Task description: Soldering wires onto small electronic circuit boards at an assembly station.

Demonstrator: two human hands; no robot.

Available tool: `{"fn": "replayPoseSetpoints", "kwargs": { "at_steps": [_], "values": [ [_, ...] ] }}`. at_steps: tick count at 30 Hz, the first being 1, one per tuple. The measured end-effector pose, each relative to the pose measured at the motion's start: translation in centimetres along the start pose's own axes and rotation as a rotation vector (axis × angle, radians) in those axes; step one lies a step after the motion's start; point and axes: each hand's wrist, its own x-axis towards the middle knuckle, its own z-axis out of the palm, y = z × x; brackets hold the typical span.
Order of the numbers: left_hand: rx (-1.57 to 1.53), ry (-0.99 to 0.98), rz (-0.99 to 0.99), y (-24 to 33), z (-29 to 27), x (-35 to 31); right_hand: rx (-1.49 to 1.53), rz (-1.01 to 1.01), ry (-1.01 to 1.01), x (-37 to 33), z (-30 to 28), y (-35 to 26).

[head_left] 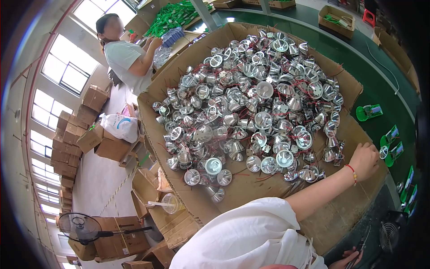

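Right hand (348,259): sitting lowest, gripping a thin dark tool (358,251); fingers curled around it.
Left hand (365,160): reaching onto the cardboard sheet (251,188); its grip cannot be told.
Reflectors (251,103): silver wired cones lying heaped across the cardboard, just beside that hand.
Table (380,94): green surface showing around it.
Room: another person (127,58) working beyond; stacked boxes (71,130) standing farther off.

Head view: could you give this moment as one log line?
left hand at cardboard box rim | silver reflectors heaped beside | right hand low, grip unclear
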Motion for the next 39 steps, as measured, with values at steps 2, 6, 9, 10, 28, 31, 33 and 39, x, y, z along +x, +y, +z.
{"fn": "replayPoseSetpoints", "kwargs": {
  "at_steps": [2, 6, 9, 10, 28, 31, 33, 39],
  "values": [
    [0.012, -0.021, -0.005, 0.0, -0.1, 0.0, 0.024, -0.015, 0.028, 0.0, 0.2, 0.0],
    [0.021, -0.022, -0.011, -0.3, -0.2, -0.1, 0.04, -0.052, -0.018, 0.1, 0.0, 0.3],
    [0.01, -0.016, -0.004, -0.7, 0.1, -0.4, 0.035, -0.087, -0.045, -0.1, 0.0, 0.2],
    [-0.004, -0.008, 0.006, -0.8, 0.3, -0.5, 0.032, -0.072, -0.032, -0.3, 0.2, -0.1],
    [0.334, 0.02, 0.08, -3.3, -1.0, 0.4, 0.259, 0.129, -0.138, -0.5, -0.4, 2.3],
    [0.291, -0.028, 0.012, -4.3, -0.6, 0.1, 0.2, 0.17, -0.107, -1.1, -0.6, 3.2],
    [0.305, -0.124, 0.002, -3.4, 1.5, 0.0, 0.142, 0.142, -0.045, -1.1, -1.4, 3.6],
    [0.523, -0.146, -0.061, -2.2, 1.6, -0.2, 0.048, 0.054, -0.025, -0.5, -1.2, 3.4]
  ]
}}
